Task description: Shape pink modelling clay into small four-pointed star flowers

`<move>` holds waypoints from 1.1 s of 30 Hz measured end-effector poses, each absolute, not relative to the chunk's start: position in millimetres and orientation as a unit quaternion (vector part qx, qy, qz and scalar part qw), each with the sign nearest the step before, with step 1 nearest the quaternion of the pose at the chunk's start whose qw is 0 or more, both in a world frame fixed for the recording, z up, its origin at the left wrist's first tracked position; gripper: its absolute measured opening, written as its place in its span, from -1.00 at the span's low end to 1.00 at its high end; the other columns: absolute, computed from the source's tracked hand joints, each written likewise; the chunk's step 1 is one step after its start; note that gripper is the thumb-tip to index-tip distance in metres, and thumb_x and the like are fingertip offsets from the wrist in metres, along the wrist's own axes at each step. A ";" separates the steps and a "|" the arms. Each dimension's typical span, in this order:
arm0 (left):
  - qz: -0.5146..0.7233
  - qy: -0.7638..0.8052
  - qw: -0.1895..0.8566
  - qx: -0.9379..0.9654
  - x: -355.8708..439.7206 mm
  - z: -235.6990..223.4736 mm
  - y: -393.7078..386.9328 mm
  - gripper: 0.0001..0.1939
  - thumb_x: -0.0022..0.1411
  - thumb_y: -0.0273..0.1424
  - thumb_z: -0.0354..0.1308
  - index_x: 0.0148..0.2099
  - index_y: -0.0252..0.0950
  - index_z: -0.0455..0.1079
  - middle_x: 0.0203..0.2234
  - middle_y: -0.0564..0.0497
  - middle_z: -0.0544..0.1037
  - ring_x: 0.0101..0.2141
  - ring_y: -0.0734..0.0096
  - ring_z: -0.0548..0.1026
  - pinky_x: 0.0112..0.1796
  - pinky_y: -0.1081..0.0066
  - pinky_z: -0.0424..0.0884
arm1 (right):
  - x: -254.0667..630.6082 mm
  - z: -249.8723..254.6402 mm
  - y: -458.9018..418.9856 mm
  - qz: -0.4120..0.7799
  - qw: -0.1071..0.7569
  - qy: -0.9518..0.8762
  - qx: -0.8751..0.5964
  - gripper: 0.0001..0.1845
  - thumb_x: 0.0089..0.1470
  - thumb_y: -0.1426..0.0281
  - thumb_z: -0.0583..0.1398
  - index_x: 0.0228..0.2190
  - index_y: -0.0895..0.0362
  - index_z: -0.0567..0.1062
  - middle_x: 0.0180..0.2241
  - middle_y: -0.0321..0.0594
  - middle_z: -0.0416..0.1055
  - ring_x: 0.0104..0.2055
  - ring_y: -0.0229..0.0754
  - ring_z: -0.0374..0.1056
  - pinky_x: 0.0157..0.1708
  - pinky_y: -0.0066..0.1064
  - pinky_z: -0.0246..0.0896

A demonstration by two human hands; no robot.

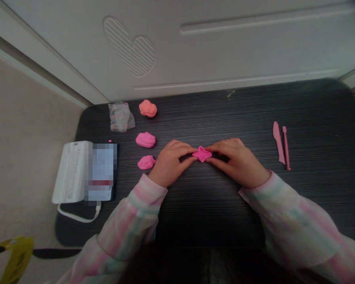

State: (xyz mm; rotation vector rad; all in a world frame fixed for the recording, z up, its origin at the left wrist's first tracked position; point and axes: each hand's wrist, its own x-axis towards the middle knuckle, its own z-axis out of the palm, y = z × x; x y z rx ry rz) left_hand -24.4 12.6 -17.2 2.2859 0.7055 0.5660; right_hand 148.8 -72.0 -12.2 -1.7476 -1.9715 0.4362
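A small pink star-shaped piece of clay (pixel 201 154) lies on the dark table (pixel 213 114) in the middle. My left hand (pixel 170 162) pinches its left side with fingers closed. My right hand (pixel 238 161) pinches its right side in the same way. Both hands rest low on the table. To the left lie two pink clay lumps (pixel 146 139) (pixel 146 162) and an orange-pink lump (pixel 148 108) farther back.
Two pink plastic modelling tools (pixel 281 145) lie at the right. A crumpled clear plastic bag (pixel 120 116) sits at the back left. A white device with a cord and a phone (pixel 84 172) lie at the table's left edge. A white cabinet panel stands behind the table.
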 end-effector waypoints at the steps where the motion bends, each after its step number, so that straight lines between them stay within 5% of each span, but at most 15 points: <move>1: 0.214 0.272 0.337 0.876 -24.6 -16.7 12.7 -0.84 0.06 -0.40 0.12 -0.26 -0.28 0.42 -0.38 0.01 0.53 -0.31 0.40 0.41 -0.24 0.34 0.31 | 149.3 -12.2 -72.2 0.159 0.233 -0.718 -0.636 -0.80 -0.01 0.34 0.12 -0.28 0.07 0.42 -0.31 -0.24 0.46 -0.27 -0.17 0.32 -0.22 -0.28 0.07; 33: 0.193 0.288 0.338 0.875 -25.4 -14.6 14.3 -0.85 0.04 -0.39 0.13 -0.29 -0.30 0.42 -0.39 0.01 0.52 -0.30 0.40 0.39 -0.22 0.36 0.30 | 151.2 -9.9 -71.3 0.164 0.221 -0.718 -0.640 -0.83 -0.03 0.34 0.15 -0.32 0.09 0.42 -0.34 -0.26 0.44 -0.28 -0.19 0.31 -0.22 -0.28 0.06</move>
